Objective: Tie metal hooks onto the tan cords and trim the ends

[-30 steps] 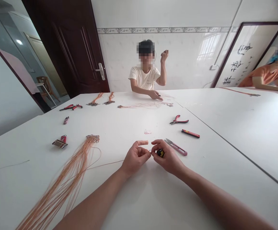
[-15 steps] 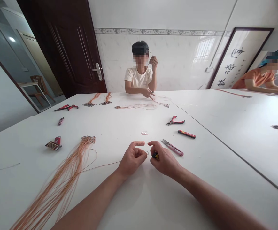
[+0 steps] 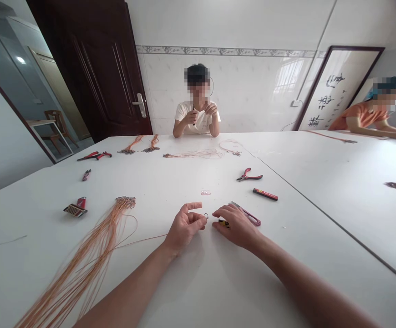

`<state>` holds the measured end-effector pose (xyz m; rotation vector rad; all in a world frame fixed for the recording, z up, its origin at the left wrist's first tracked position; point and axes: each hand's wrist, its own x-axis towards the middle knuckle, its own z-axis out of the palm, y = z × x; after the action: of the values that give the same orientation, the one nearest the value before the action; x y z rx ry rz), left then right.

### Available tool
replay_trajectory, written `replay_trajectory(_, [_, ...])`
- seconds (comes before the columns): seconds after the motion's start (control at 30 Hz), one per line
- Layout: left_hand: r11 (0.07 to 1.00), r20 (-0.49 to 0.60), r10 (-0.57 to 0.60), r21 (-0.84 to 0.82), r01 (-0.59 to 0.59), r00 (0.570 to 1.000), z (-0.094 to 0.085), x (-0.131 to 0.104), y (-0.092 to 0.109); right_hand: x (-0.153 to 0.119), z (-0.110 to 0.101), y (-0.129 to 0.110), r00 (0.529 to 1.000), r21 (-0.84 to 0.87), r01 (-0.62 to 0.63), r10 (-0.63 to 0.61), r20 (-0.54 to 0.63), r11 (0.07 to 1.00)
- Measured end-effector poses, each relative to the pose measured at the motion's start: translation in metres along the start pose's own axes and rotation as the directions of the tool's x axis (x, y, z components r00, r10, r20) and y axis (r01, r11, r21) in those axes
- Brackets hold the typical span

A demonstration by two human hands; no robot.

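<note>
My left hand [image 3: 185, 228] pinches a small dark hook [image 3: 206, 216] between thumb and fingertips, its index finger stretched out. An orange line [image 3: 141, 239] runs leftward from that hand toward a bundle of orange lines [image 3: 99, 241] with a clump of hooks [image 3: 125, 202] at its far end. Just right of the hook is my right hand [image 3: 235, 226], palm down and fingers curved, with a small black and yellow object [image 3: 224, 223] under them. Partly behind that hand lie pink-handled thread snips [image 3: 252, 218].
Ahead lie red pliers [image 3: 249, 175], a red stick-shaped box [image 3: 265, 194] and a clear small piece [image 3: 205, 192]. At left are a striped matchbox-like item [image 3: 75, 210], small cutters [image 3: 86, 175] and more pliers [image 3: 94, 156]. A person [image 3: 197, 114] sits opposite, another [image 3: 368, 114] at right.
My left hand has shifted slightly left with the hook. My right hand has flattened and its fingers have extended. The person opposite has raised both hands, now holding a dark tool.
</note>
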<state>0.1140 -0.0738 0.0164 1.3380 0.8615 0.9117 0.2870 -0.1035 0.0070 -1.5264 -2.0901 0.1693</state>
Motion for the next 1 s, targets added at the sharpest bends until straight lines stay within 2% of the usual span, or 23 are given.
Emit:
replay_trajectory(0.13, [0.999,0.046,0.024,0.025,-0.026,0.999,-0.001,0.001,-0.003,-0.001,0.003,-0.009,0.995,0.102,0.093,-0.09,-0.03,0.99])
replay_trajectory(0.27, [0.997,0.084,0.022,0.068,-0.028,0.996,-0.003,0.002,-0.004,-0.002,0.004,-0.014,0.99,0.136,0.133,-0.127,-0.053,0.982])
replay_trajectory(0.6, [0.995,0.084,0.023,0.09,-0.031,0.996,-0.004,0.002,-0.006,-0.003,0.006,-0.013,0.975,0.145,0.131,-0.1,-0.2,0.981])
replay_trajectory(1.0, [0.997,0.102,0.002,0.082,-0.011,0.995,-0.003,0.003,-0.005,-0.001,0.011,-0.014,0.953,0.081,0.19,-0.165,-0.253,0.978])
